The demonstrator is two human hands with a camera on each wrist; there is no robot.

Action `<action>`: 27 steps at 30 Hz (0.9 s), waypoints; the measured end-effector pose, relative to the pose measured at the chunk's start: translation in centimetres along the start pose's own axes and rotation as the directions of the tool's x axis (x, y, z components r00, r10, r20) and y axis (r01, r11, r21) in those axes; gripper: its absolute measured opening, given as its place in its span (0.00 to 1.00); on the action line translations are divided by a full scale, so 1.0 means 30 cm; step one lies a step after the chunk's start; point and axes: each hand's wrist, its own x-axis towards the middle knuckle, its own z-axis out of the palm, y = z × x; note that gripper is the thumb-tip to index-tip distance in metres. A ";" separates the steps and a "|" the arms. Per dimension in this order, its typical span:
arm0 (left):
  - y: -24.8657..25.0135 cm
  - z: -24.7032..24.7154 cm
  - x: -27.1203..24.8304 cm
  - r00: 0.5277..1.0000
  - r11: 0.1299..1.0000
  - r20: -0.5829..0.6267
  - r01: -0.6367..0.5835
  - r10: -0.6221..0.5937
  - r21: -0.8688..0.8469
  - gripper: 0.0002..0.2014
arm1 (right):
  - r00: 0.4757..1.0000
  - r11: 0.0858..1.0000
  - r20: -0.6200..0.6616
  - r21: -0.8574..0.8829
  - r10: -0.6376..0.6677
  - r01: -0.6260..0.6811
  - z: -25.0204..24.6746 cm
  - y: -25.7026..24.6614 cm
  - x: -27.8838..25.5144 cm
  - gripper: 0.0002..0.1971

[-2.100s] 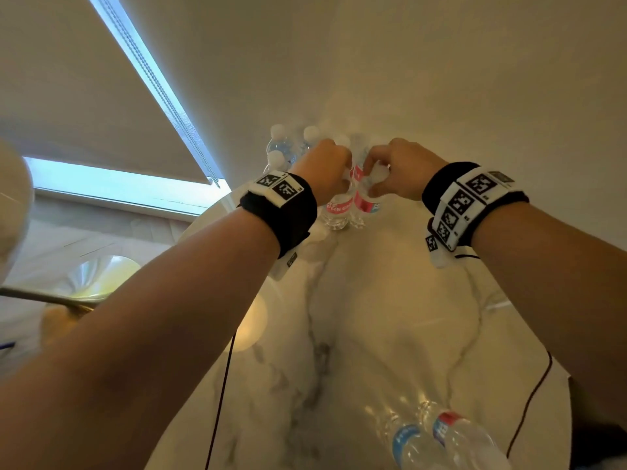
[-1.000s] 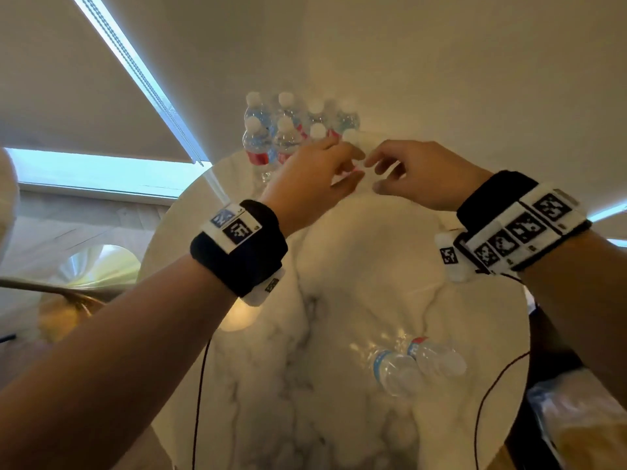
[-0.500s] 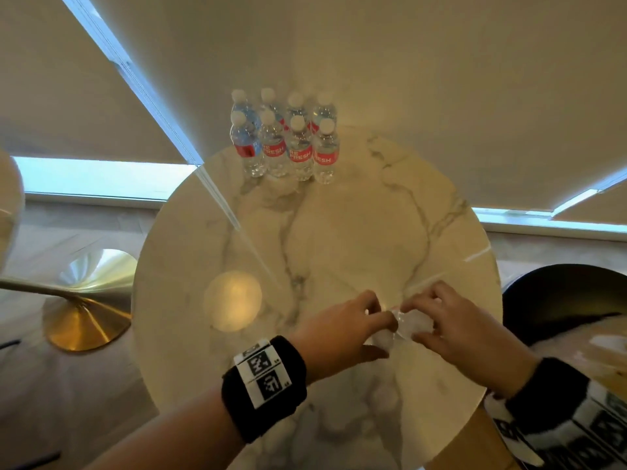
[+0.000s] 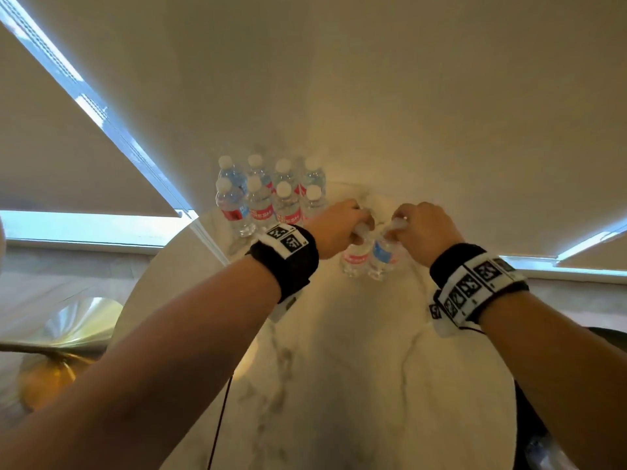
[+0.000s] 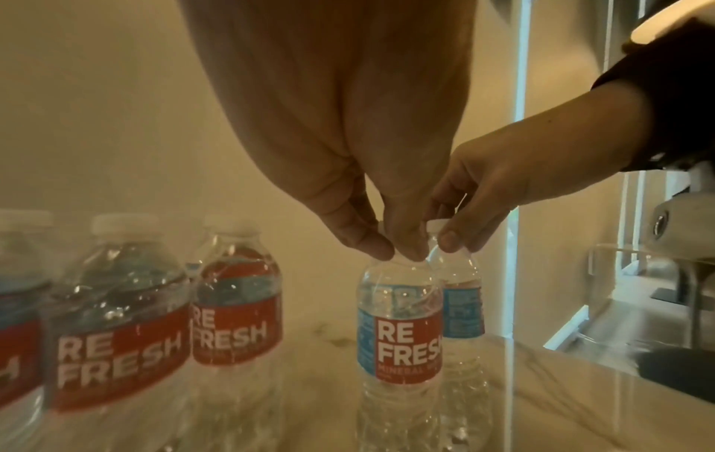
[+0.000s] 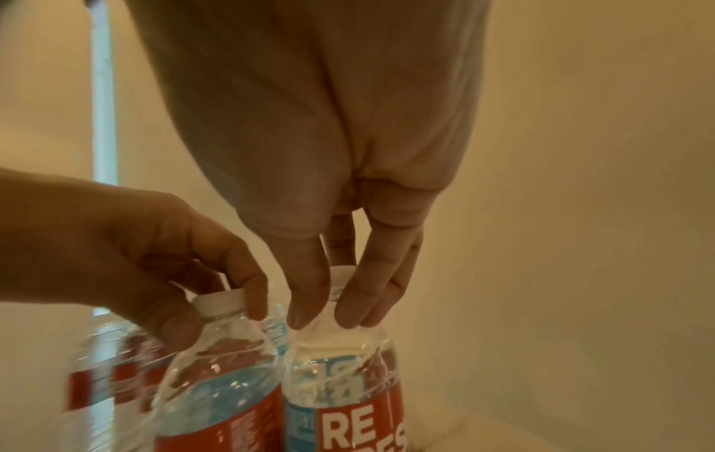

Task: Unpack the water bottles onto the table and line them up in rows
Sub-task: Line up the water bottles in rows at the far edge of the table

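Several clear water bottles (image 4: 271,198) with white caps and red and blue labels stand in two rows at the far edge of the round marble table (image 4: 339,385). Just right of them, my left hand (image 4: 361,228) pinches the cap of one upright bottle (image 4: 354,259). My right hand (image 4: 398,225) pinches the cap of another bottle (image 4: 385,257) beside it. The left wrist view shows my left fingertips (image 5: 371,247) on the neck of the left bottle (image 5: 400,336). In the right wrist view my right fingertips (image 6: 305,318) grip the cap of the right bottle (image 6: 340,397). Whether the bases touch the table I cannot tell.
Drawn window blinds (image 4: 373,79) hang right behind the table's far edge. A gold lamp base (image 4: 68,351) sits on the floor at the left. At the right edge is a dark chair (image 4: 607,340). A thin black cable (image 4: 220,418) hangs from my left wrist.
Half a second ago both hands were low at the table's near edge on two bottles. Now they have carried one bottle each to the far side, right of the rows.
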 end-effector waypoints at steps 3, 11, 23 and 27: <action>-0.054 -0.064 0.096 1.000 0.998 -0.003 0.026 -0.026 0.055 0.19 | 0.999 0.999 -0.034 0.048 0.019 -0.017 -0.028 -0.023 0.183 0.14; -0.132 -0.119 0.138 0.998 0.983 -0.052 0.048 -0.040 0.175 0.18 | 0.998 0.992 -0.003 0.112 -0.063 0.063 -0.043 -0.143 0.432 0.15; -0.106 -0.087 0.056 0.959 0.995 -0.270 0.097 -0.085 0.034 0.24 | 0.995 0.988 -0.031 0.117 -0.100 0.103 -0.003 -0.272 0.445 0.16; -0.092 -0.041 -0.109 0.903 0.994 -0.419 0.070 -0.097 -0.079 0.20 | 0.996 0.988 0.022 0.125 -0.092 0.088 0.008 -0.271 0.422 0.25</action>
